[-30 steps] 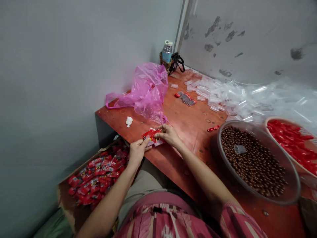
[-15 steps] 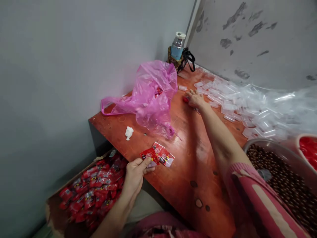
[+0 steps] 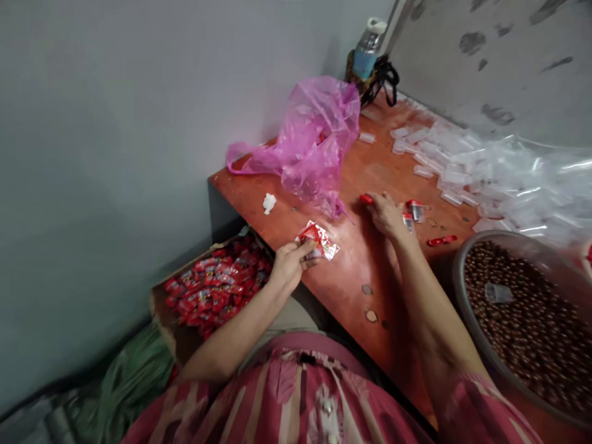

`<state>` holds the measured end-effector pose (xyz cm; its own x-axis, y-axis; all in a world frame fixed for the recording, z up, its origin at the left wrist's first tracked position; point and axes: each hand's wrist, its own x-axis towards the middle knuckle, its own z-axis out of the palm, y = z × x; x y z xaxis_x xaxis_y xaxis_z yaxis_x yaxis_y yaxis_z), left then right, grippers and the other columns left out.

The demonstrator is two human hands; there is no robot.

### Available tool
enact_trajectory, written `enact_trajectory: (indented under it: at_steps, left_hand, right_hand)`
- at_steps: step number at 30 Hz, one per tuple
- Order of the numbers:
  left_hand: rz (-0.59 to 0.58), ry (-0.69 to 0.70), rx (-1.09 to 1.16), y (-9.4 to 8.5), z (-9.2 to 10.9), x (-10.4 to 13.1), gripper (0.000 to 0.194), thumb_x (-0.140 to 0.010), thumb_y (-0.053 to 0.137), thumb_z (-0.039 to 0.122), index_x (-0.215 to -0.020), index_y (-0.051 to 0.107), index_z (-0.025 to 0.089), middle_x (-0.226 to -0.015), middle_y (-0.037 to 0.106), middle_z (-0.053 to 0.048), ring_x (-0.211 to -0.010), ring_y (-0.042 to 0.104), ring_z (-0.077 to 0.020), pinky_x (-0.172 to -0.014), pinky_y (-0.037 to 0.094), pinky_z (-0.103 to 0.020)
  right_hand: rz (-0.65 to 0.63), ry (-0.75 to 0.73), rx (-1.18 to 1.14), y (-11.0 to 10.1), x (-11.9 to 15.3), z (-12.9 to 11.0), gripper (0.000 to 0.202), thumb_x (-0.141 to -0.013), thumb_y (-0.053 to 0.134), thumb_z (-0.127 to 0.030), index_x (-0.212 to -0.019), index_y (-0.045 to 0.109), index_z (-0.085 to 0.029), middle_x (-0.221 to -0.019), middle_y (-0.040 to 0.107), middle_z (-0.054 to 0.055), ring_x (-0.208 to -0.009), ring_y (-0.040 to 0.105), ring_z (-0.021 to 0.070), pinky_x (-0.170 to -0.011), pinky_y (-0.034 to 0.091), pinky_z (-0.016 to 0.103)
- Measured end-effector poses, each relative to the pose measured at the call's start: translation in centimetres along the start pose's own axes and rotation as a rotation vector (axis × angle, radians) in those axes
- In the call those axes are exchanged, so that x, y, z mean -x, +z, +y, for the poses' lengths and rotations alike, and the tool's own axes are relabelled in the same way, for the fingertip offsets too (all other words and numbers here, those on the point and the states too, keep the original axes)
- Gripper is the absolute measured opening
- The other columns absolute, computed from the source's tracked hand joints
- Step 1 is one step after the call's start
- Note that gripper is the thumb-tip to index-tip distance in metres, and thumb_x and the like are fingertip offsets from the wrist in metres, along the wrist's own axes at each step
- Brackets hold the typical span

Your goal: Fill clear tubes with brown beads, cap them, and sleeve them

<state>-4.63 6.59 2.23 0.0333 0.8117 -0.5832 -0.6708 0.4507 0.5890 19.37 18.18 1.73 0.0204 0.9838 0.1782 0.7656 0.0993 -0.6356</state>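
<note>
My left hand (image 3: 291,268) pinches small red printed plastic wrappers (image 3: 313,235) above the table's near edge; a shiny clear part fans out to their right. Farther in, my right hand (image 3: 387,216) is closed low over the tabletop, a red cap (image 3: 366,199) showing at its fingertips. Whatever is under that palm is hidden. Beside this hand lie two small clear containers with red caps (image 3: 415,211) and dark contents. Another red piece, a loose cap (image 3: 443,240), lies closer to the tub.
A grey tub (image 3: 459,296) of brown beads with a clear cup (image 3: 498,293) stands at right. Clear empty containers (image 3: 456,176) are heaped behind. A pink plastic bag (image 3: 314,142), bottle (image 3: 367,49) and white tissue (image 3: 269,203) are on the table (image 3: 342,308). Below left, a box holds red packets (image 3: 217,283).
My right hand has drawn back from the far heap toward me, uncovering the capped containers. The view has shifted. My left hand keeps the wrappers, now bunched and turned.
</note>
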Motion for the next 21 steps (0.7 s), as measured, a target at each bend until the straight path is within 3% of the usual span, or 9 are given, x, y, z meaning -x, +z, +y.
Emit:
enact_trajectory:
  at_steps: [3, 5, 7, 10, 13, 21]
  left_hand:
    - [0.005, -0.002, 0.081, 0.3, -0.2, 0.3, 0.02, -0.068, 0.079, 0.021, -0.068, 0.062, 0.011, -0.06, 0.065, -0.002, -0.051, 0.06, -0.0089, -0.051, 0.052, -0.02]
    - [0.017, -0.007, 0.148, 0.5, -0.2, 0.4, 0.016, -0.074, 0.075, 0.02, -0.07, 0.062, 0.011, -0.061, 0.065, -0.002, -0.052, 0.061, -0.0096, -0.052, 0.052, -0.021]
    - [0.018, -0.008, 0.204, 0.8, -0.4, 0.7, 0.014, -0.078, 0.071, 0.02, -0.072, 0.061, 0.011, -0.063, 0.066, -0.002, -0.053, 0.063, -0.0109, -0.053, 0.053, -0.022]
    - [0.002, -0.002, 0.25, 1.3, -1.0, 1.3, 0.013, -0.078, 0.071, 0.021, -0.075, 0.061, 0.013, -0.066, 0.068, -0.002, -0.057, 0.066, -0.013, -0.057, 0.054, -0.024]
    - [-0.013, 0.006, 0.267, 1.8, -1.7, 2.1, 0.018, -0.073, 0.075, 0.022, -0.076, 0.06, 0.013, -0.067, 0.067, -0.001, -0.058, 0.066, -0.0133, -0.06, 0.053, -0.025]
    - [-0.111, 0.077, 0.17, 3.0, -3.5, 3.6, 0.031, -0.063, 0.083, 0.028, -0.074, 0.06, 0.011, -0.065, 0.066, 0.0, -0.054, 0.061, -0.0091, -0.058, 0.047, -0.022]
  right_hand:
    - [0.082, -0.053, 0.004, -1.1, 4.9, -2.8, 0.022, -0.089, 0.05, -0.025, -0.106, 0.064, -0.021, -0.103, 0.068, 0.011, -0.102, 0.058, 0.0291, -0.096, 0.036, 0.056]
    - [0.048, -0.054, -0.072, -1.4, 8.9, -4.9, 0.029, -0.094, 0.042, -0.036, -0.11, 0.061, -0.021, -0.091, 0.068, 0.009, -0.08, 0.063, 0.0229, -0.076, 0.05, 0.043]
    - [-0.11, 0.047, -0.389, -1.0, 12.9, -6.8, 0.03, -0.092, 0.046, -0.044, -0.103, 0.062, -0.022, -0.082, 0.068, 0.005, -0.067, 0.063, 0.0189, -0.057, 0.052, 0.033]
    - [-0.171, 0.131, -0.568, 0.3, 17.3, -8.5, 0.031, -0.088, 0.053, -0.048, -0.099, 0.063, -0.021, -0.08, 0.068, 0.003, -0.065, 0.064, 0.0171, -0.055, 0.054, 0.031]
    - [-0.112, 0.148, -0.576, 1.4, 19.0, -9.0, 0.033, -0.087, 0.054, -0.049, -0.102, 0.063, -0.021, -0.079, 0.069, 0.002, -0.064, 0.065, 0.0165, -0.061, 0.056, 0.033]
    - [-0.031, 0.123, -0.508, 1.7, 19.5, -8.2, 0.033, -0.088, 0.054, -0.048, -0.102, 0.065, -0.02, -0.085, 0.071, 0.005, -0.069, 0.067, 0.0167, -0.065, 0.055, 0.031]
